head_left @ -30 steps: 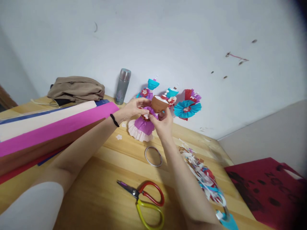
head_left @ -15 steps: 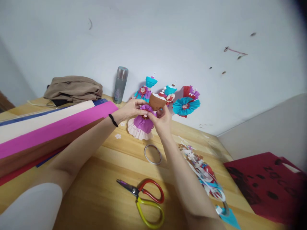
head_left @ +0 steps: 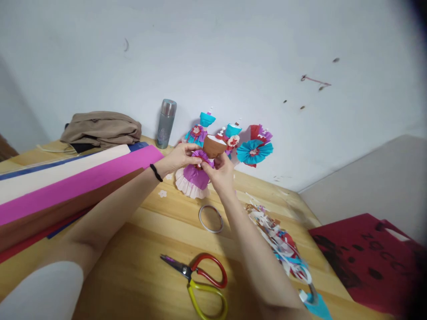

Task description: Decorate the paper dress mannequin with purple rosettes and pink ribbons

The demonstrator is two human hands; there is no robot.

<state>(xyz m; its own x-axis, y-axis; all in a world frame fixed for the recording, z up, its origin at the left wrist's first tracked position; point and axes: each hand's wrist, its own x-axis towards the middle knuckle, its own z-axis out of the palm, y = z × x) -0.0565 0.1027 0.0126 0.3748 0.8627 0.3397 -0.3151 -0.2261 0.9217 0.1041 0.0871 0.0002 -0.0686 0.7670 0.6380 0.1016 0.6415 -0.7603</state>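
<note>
A paper figure with a brown top, a purple middle and a pale ruffled hem [head_left: 192, 186] stands tilted between my hands over the wooden table. My left hand [head_left: 182, 158], a black band at its wrist, closes on the left side of the figure by its purple pleated rosette. From the right, my right hand [head_left: 222, 173] pinches the rosette's edge, its other fingers behind the brown part [head_left: 214, 147]. Behind are similar figures, one with a blue top [head_left: 207, 119], another with a large blue rosette [head_left: 254, 152].
Scissors [head_left: 190, 272] and a tape ring [head_left: 211, 218] lie in front. Coloured paper sheets [head_left: 80, 178], brown cloth [head_left: 102, 129] and a bottle [head_left: 166, 124] are left and behind. Paper scraps [head_left: 276, 235] and a red bag [head_left: 367, 262] are right.
The camera view has shifted slightly, so most things sit a little lower and further left. Both hands keep their hold on the paper figure.
</note>
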